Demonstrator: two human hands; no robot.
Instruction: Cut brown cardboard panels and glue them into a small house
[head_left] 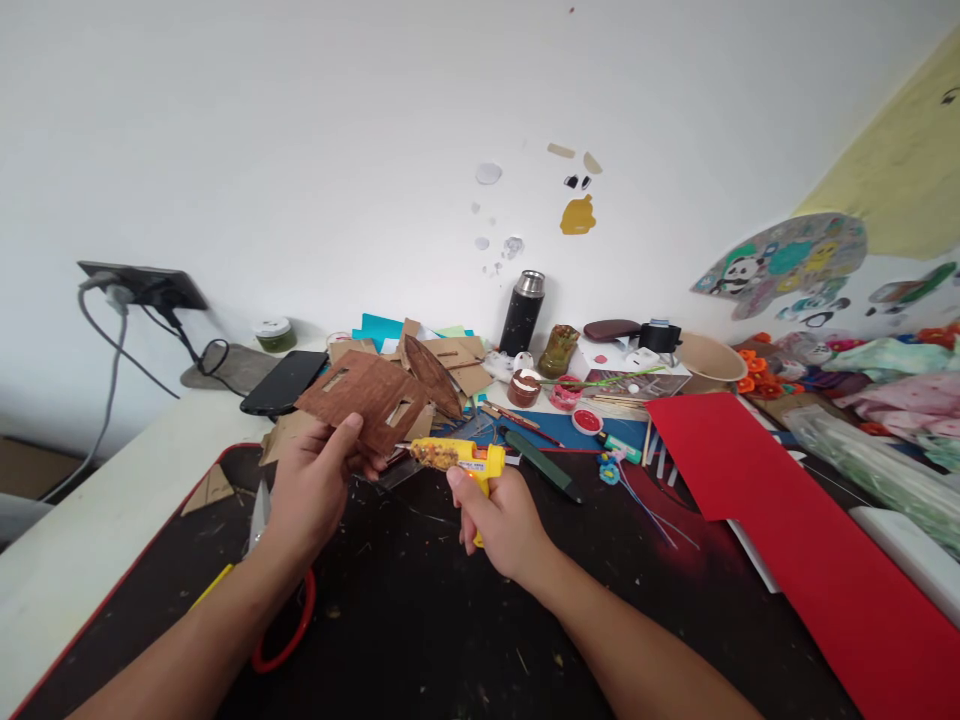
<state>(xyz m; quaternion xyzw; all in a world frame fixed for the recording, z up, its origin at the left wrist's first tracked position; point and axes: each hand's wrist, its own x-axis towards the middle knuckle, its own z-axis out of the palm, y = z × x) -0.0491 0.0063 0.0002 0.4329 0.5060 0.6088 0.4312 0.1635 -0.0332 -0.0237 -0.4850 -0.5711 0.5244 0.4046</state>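
My left hand (322, 470) grips a brown cardboard panel (360, 395) by its lower edge, thumb on the face. Two small rectangular openings are cut through the panel. Wrapped in my right hand (499, 515) is a yellow hot glue gun (457, 455), its nozzle pointing left and close to the panel's lower right edge. Whether the nozzle touches the cardboard I cannot tell. Brown residue coats the front of the glue gun. Below my left forearm lie scissors with a red handle (289, 640), partly hidden by the arm.
A black thermos (523, 315) stands by the wall. Red card (780, 530) covers the right side. A green utility knife (540, 465) lies beyond my right hand, near a paint pot (587, 420). At left are a phone (283, 383) and a power strip (142, 285) with cables.
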